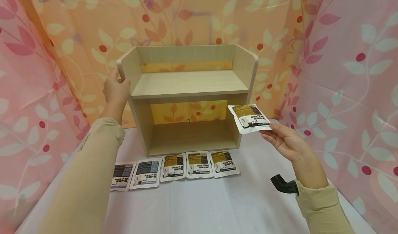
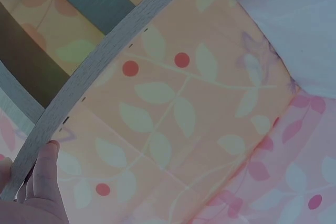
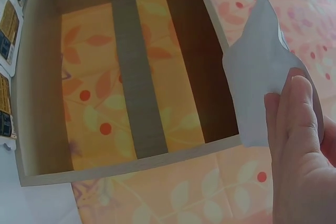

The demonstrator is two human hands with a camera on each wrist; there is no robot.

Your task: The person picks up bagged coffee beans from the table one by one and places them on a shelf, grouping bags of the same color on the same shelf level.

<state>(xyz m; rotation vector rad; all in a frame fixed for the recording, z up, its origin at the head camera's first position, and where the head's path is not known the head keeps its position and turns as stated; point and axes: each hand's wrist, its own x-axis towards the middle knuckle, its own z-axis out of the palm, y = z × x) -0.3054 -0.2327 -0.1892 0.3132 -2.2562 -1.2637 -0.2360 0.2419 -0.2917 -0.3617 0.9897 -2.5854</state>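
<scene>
A small two-tier wooden shelf (image 1: 189, 83) stands on the white cloth. My left hand (image 1: 116, 89) grips the upper edge of its left side panel, and the left wrist view shows fingers and thumb (image 2: 4, 170) on either side of that panel (image 2: 94, 69). My right hand (image 1: 287, 142) holds a flat white packet (image 1: 250, 118) with a gold and black label, thumb above and fingers beneath, in front of the shelf's right side. Its plain white back (image 3: 254, 72) faces the right wrist view. Both shelf levels hold nothing visible.
Several similar packets lie in a row along the shelf's foot, gold-labelled ones (image 1: 199, 164) to the right and blue-labelled ones (image 1: 145, 173) to the left. My left sleeve (image 1: 84, 175) partly covers the leftmost packet. Patterned curtains (image 1: 351, 89) enclose the table (image 1: 199, 209).
</scene>
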